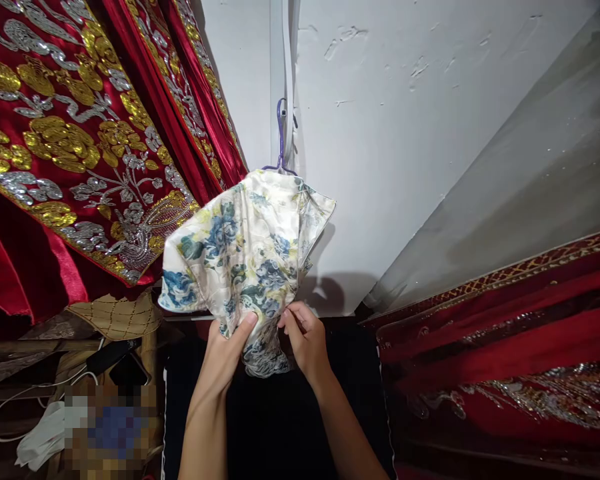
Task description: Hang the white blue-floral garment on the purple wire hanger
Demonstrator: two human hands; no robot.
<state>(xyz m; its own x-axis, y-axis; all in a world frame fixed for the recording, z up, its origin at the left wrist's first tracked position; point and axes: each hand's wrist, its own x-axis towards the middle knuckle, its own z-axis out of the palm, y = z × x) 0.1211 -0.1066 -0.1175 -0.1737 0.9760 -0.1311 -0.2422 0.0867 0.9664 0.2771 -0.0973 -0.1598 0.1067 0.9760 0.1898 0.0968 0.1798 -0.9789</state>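
Observation:
A white short-sleeved floral dress (pixel 245 253), printed with blue, green and yellow flowers, hangs from a purple hanger (pixel 281 137) in front of the wall. Its lower part is bunched and falls out of sight below. My left hand (pixel 225 347) grips the dress at its left side, thumb on the front and fingers hidden behind the cloth. On the opposite edge, my right hand (pixel 306 337) pinches the fabric between thumb and fingers. The sleeve on the left spreads outward, while the front flap on the right stands folded open.
Red satin clothing with gold and silver sequins (pixel 65 140) hangs at the left. More red embroidered cloth (pixel 505 340) lies along the right. A white wall (pixel 380 133) with peeling paint stands behind. Lower left, a wooden rack (pixel 153 353) holds a cable and a dark phone-like object (pixel 130 371).

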